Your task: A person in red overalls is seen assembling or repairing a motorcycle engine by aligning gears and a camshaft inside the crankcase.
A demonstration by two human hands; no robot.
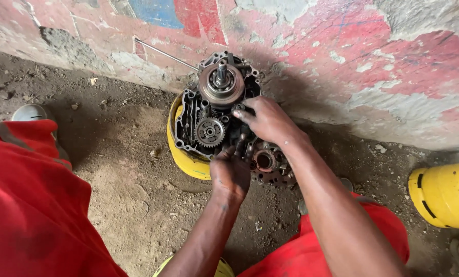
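Here, a greasy grey metal engine case (209,118) sits propped on a yellow plastic container (188,161) on the dirt floor, hard against the peeling painted wall (342,61), so its open gear side faces up. The left hand (230,172) pinches a small part at the case's near edge; the right hand (268,120) presses curled fingertips beside the round clutch hub (221,84), steadying it.

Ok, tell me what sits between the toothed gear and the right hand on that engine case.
In the head view, dark greasy engine case parts fill the stretch between toothed gear and right hand; no loose tool shows there.
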